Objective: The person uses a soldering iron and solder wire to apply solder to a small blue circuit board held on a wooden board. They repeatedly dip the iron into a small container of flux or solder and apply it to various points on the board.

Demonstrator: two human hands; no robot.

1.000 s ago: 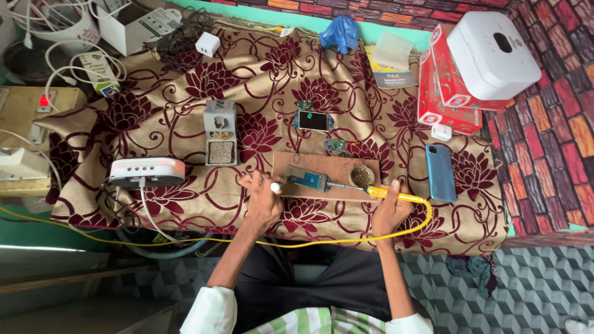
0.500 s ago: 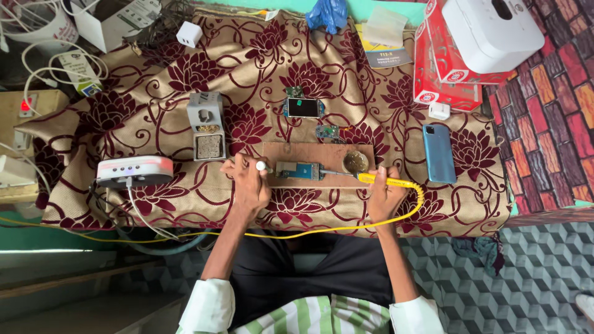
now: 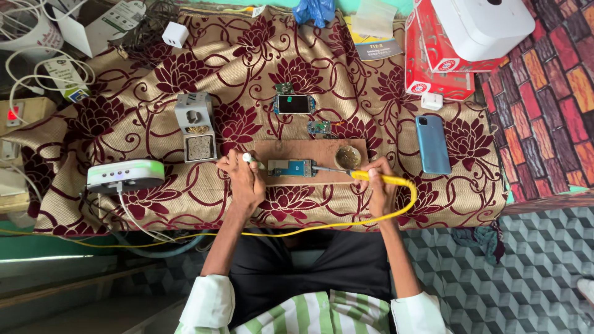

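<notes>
Blue circuit board (image 3: 292,167) sits mid wooden board (image 3: 281,150), between both hands: left hand (image 3: 242,180) at its 9 o'clock pinching a white-tipped tool (image 3: 250,159), right hand (image 3: 378,185) at 3 o'clock gripping yellow soldering iron (image 3: 377,178), tip contact too small to tell, wrists resting on patterned cloth (image 3: 154,117).

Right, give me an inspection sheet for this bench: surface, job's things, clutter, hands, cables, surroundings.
Surface: table under a maroon floral cloth; wooden board at the front edge.
Job's things: blue circuit board on the wooden board; yellow-handled soldering iron, tip toward it; small round tin beside.
Clutter: blue phone, grey iron stand, small screened device, red boxes, white charger.
Hands: left hand holds a white-tipped tool; right hand grips the iron.
Cables: yellow cord loops off the front; white leads far left.
Surroundings: patterned floor, brick-pattern covering on the right.
</notes>
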